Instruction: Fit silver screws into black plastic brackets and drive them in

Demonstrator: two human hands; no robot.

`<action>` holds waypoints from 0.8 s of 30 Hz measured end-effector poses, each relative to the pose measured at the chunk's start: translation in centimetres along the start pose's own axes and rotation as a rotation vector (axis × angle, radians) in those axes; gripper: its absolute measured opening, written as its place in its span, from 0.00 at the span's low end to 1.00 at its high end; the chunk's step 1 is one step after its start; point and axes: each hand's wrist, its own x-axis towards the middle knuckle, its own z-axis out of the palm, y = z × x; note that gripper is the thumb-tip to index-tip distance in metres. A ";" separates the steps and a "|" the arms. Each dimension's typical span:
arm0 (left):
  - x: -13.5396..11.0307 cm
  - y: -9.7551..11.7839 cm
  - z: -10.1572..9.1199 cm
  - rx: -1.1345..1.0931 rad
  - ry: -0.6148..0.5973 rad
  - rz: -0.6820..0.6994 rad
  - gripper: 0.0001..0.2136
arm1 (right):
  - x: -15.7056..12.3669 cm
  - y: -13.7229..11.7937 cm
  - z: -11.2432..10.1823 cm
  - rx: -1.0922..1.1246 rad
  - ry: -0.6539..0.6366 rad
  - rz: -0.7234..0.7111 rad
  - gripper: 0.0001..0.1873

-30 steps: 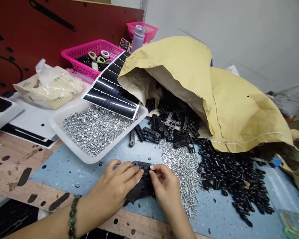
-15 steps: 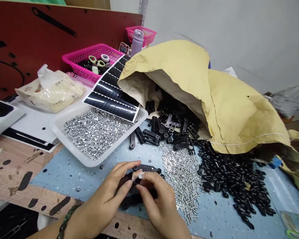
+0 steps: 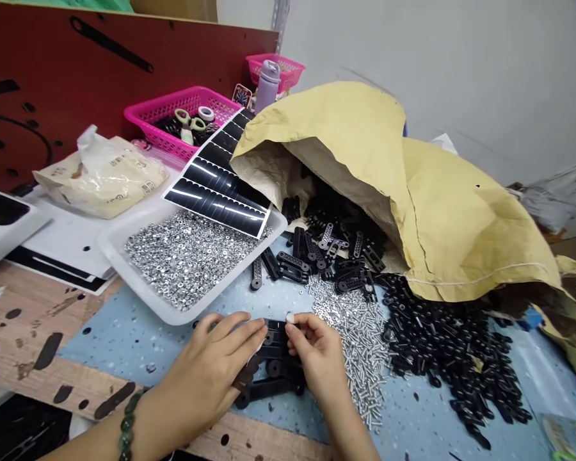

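From my end of the link I had both hands at the near edge of the blue mat point(image 3: 125, 349), w/ a small bunch of black plastic bars btwn them. Upper bar point(image 3: 276, 324) was the key one: its long axis ran roughly L–R across my view, L part tucked under the L hand point(image 3: 216, 362), R end right at the fingertips of the R hand point(image 3: 319, 352). So neither hand was really nearer; both were touching it, one per end.

L hand state: palm down, fingers stretched out & close together over the bars, thumb hidden, so couldn't tell if it gripped or just pressed. R hand: thumb & forefinger tips nearly together at the bar's end, other fingers curled; couldn't tell if clamped on it or only touching. Pale spot at the tip, nail or small item, no idea.

Lower bar point(image 3: 273, 389) lay toward me, also approx L–R, its R end tilted slightly away from me, L end just beside the L hand.

Screw pile point(image 3: 362, 349) sat just beyond the R hand, on its R. Tray point(image 3: 175, 317) of nuts point(image 3: 187, 262) was past the L hand, fwd & L.
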 end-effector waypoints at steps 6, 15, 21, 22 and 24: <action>0.0 -0.2 -0.1 -0.022 0.021 0.005 0.31 | -0.1 0.2 0.0 -0.028 0.021 -0.028 0.10; 0.8 0.6 0.4 -0.050 0.016 -0.041 0.30 | 0.3 -0.7 0.3 -0.457 0.038 -0.180 0.03; 0.9 0.4 -0.5 -0.149 -0.015 -0.082 0.25 | 0.0 -1.4 -1.3 -0.821 0.120 -0.288 0.13; 0.6 0.3 -0.9 -0.187 -0.024 -0.095 0.25 | -0.5 -1.0 -1.8 -0.832 0.158 -0.344 0.15; 0.0 0.3 -1.3 -0.259 -0.070 -0.129 0.30 | -1.5 0.1 -2.4 -0.803 0.217 -0.462 0.16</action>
